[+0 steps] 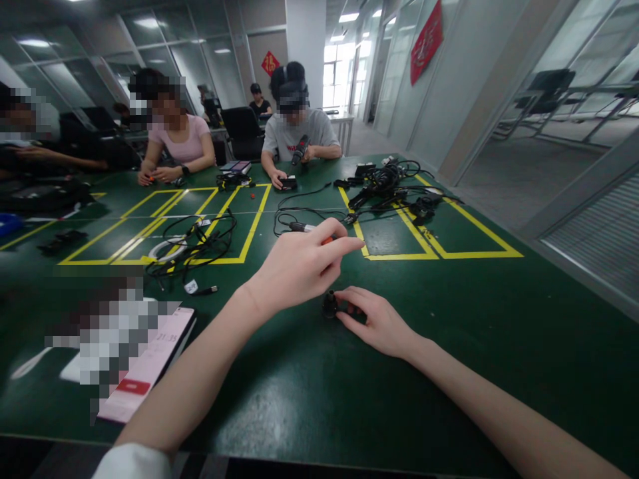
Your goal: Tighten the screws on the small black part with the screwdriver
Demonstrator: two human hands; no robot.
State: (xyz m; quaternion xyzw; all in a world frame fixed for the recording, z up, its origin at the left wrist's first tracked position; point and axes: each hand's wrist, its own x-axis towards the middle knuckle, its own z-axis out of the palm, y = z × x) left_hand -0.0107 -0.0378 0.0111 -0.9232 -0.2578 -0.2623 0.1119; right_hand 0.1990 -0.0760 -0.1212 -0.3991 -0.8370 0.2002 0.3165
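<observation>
The right hand (377, 324) pinches 1 small black part (328, 306) on the green table (464, 319). The left hand (303, 266) hovers near it, half curled; whether it grips the tool (298, 227) behind cannot be told.

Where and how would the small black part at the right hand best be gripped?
Probably pinch the small black part by its wider lower body, coming from the right, where the right hand already is. It appears to stand upright with a narrower top, and the left hand occupies the left side.
</observation>
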